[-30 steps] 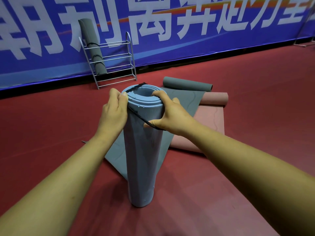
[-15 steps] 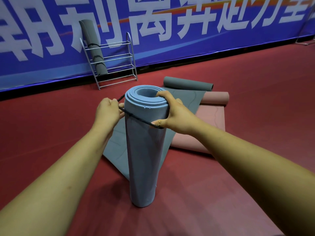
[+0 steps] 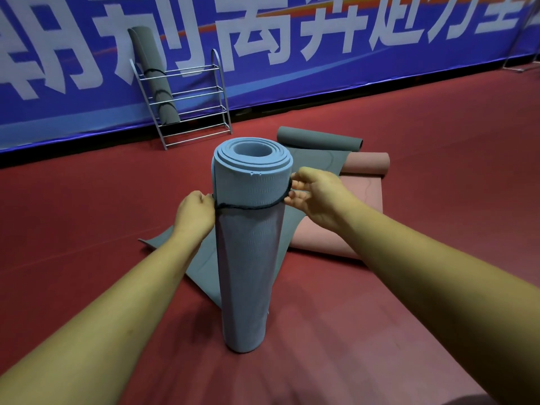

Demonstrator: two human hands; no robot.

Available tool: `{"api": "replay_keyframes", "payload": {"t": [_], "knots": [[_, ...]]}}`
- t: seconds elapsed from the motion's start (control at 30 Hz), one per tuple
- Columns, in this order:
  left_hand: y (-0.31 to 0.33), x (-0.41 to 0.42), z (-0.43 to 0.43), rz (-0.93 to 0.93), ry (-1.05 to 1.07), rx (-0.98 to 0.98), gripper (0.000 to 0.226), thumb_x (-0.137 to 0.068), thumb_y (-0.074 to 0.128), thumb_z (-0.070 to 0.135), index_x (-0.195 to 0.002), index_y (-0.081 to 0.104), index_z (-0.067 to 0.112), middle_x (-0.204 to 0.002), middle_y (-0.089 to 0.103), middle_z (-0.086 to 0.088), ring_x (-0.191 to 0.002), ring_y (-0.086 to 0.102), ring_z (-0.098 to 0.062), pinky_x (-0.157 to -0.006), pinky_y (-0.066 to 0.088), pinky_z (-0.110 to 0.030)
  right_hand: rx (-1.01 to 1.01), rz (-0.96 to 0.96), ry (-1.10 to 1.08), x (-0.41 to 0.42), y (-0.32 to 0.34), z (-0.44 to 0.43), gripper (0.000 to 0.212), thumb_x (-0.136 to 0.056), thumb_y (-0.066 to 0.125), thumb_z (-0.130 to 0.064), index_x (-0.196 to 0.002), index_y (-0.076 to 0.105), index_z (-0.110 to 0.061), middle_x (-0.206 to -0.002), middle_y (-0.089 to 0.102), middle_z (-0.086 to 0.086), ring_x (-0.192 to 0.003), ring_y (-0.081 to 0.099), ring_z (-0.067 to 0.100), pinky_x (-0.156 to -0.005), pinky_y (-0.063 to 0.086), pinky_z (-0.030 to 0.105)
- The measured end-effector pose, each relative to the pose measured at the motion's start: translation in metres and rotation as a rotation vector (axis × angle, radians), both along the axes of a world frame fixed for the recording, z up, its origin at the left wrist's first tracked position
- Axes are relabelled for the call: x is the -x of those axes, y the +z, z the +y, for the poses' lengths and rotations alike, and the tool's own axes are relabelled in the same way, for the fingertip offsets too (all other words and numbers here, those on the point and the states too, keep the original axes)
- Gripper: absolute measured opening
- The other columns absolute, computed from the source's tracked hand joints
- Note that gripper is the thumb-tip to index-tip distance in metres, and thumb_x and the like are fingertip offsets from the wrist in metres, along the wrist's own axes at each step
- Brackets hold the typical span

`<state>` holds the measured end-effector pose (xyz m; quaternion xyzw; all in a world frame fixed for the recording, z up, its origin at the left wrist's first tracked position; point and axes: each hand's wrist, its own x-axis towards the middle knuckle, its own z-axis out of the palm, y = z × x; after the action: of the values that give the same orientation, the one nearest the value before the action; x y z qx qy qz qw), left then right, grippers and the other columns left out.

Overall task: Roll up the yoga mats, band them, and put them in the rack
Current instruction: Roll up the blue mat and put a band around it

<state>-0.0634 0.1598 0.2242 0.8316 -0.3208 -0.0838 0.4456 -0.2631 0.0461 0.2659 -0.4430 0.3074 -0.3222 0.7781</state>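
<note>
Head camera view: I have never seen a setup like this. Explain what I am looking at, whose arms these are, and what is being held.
There is no machine here. A person wears one wide-angle camera on the head, so the picture looks forward and down along their own bare arms. The left hand and the right hand work on a light blue rolled foam yoga mat that stands upright on the red floor. A thin black band runs round the roll near its top. The left hand grips it on one side, and the right hand's fingers seem to pinch it on the other. Behind lie a grey mat and a pink mat, each partly rolled. By the blue banner stands a silver wire rack holding a banded grey rolled mat.
</note>
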Motion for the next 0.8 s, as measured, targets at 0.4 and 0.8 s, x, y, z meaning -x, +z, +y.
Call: {"api": "replay_keyframes", "payload": {"t": [0.4,0.8], "knots": [[0.003,-0.001,0.016,-0.281,-0.167,-0.212,0.028,-0.099,0.046,0.020,-0.076,0.049,0.006,-0.083,0.061,-0.017,-0.076,0.052,-0.031,-0.061,0.033,-0.038,0.197,0.368,-0.012,-0.004,-0.047,-0.017,0.035,-0.090,0.054,0.009,-0.058,0.046,-0.004,-0.042,0.041,0.005,-0.043,0.043,0.018,-0.043,0.047,0.023],[-0.057,-0.018,0.019,-0.053,-0.248,-0.486,0.027,-0.101,0.043,0.016,-0.083,0.055,0.000,-0.092,0.070,-0.017,-0.085,0.069,-0.031,-0.076,0.055,-0.039,0.116,0.535,0.069,-0.009,-0.117,-0.006,0.032,-0.095,0.052,0.007,-0.064,0.049,0.000,-0.060,0.049,0.013,-0.053,0.054,0.024,-0.046,0.056,0.026]]}}
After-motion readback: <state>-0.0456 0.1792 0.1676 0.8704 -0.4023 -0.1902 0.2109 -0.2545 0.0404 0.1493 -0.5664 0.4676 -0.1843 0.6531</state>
